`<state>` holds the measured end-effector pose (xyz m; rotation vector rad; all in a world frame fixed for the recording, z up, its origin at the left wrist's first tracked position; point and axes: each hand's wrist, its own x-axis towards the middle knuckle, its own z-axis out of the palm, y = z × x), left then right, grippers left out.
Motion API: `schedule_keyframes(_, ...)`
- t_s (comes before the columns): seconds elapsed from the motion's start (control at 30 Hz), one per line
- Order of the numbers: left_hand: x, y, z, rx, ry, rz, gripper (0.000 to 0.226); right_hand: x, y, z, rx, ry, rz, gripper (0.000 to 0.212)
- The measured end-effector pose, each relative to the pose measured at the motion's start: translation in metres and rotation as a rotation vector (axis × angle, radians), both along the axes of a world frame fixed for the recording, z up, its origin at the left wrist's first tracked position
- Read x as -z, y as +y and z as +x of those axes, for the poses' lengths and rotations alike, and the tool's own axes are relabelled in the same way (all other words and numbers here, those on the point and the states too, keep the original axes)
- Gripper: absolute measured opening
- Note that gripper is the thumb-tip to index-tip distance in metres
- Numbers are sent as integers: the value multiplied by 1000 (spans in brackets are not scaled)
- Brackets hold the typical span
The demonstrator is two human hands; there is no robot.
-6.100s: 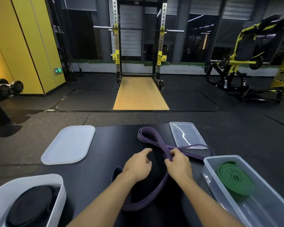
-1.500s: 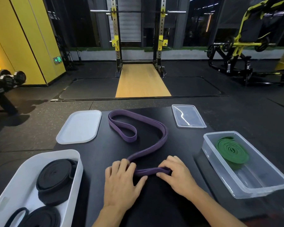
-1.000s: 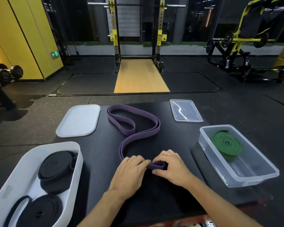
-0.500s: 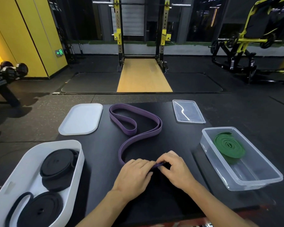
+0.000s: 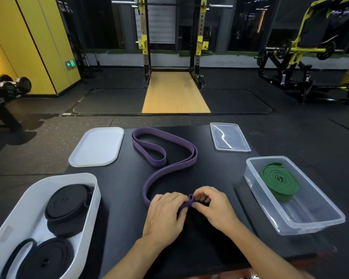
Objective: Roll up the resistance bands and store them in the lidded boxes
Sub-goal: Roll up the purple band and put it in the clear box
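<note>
Starting roll: left hand (image 5: 165,210) and right hand (image 5: 212,206) pinch folded end of purple band (image 5: 169,168); rubber soft, springy, likely unrolls; keep grip tight at core

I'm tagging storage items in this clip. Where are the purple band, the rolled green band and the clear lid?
purple band (image 5: 156,163), head view, bottom bend of its small far loop.
green band (image 5: 279,178), head view, centre of the coil.
clear lid (image 5: 229,137), head view, middle of its flat top.
</note>
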<state>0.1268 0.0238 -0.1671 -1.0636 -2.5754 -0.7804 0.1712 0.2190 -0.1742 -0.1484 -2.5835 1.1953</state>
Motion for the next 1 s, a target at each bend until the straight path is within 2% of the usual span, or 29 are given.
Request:
schedule_keyframes(0.2, 1, -1, -2, 15, -28, 0, 14, -2, -1, 1, -49, -18, 17, 32)
schedule_keyframes(0.53, 5, -1, -3, 38, 6, 12, 21, -13, -1, 7, -106, -19, -43, 17)
schedule_keyframes(0.67, 7, -1, -3, 41, 10, 7, 19, -17, -3, 7, -78, -25, -92, 6)
schedule_keyframes(0.9, 10, -1, -6, 42, -49, 93, 24, -29, -4, 0, -41, -116, -119, 9)
schedule_keyframes(1.0, 8, 0, -6, 10, -103, 132, 24, -31, -7, -5, 3, -152, -56, 8)
